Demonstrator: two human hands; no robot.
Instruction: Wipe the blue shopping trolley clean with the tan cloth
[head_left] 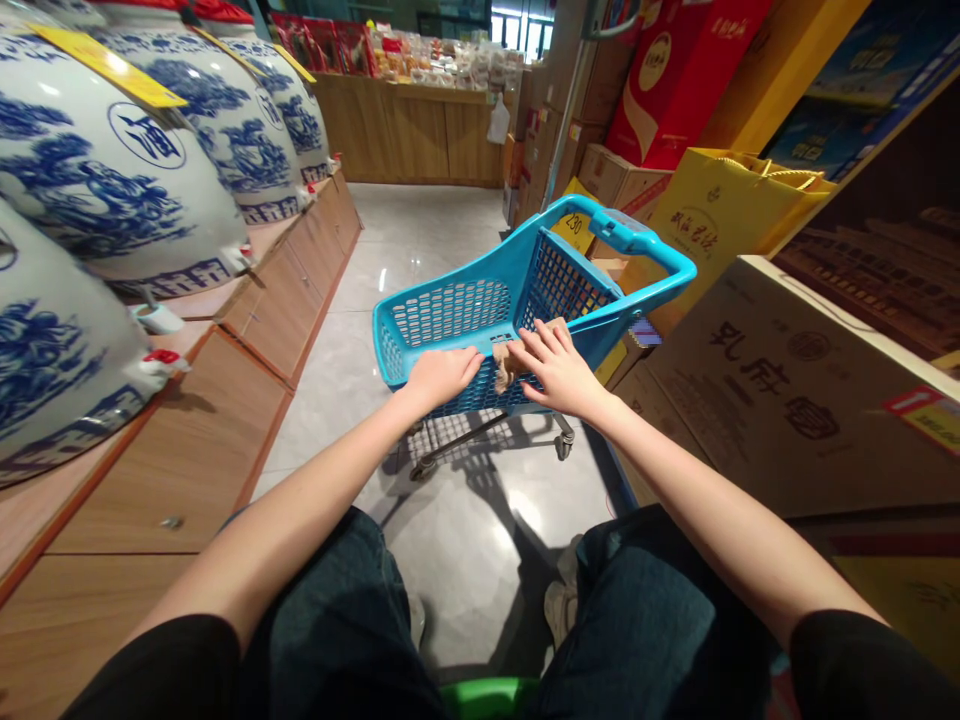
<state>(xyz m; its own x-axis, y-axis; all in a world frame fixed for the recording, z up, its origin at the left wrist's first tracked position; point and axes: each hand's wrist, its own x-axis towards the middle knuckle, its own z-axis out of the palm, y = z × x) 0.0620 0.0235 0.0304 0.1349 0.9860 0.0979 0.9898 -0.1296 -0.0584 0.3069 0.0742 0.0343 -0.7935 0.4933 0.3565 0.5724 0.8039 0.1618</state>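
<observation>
A blue plastic shopping cart point(457, 318) stands in front of me, turned so that its handle is at the right. My left hand point(444, 376) is closed over the near rim of the basket. On the same rim, further right, my right hand point(553, 368) presses down on a crumpled light brown cloth point(505, 368). Its fingers are bent and somewhat spread, with part of the cloth hidden beneath them. The basket floor shows no goods. Below the basket are dark legs and caster wheels point(424, 468).
Large blue-and-white jars point(142, 180) line a wooden cabinet point(180, 430) at the left. Stacked cartons point(757, 390) and a yellow gift bag point(697, 220) crowd the right side. A wooden counter point(420, 130) with packaged goods stands behind. Something green point(491, 697) lies beneath me.
</observation>
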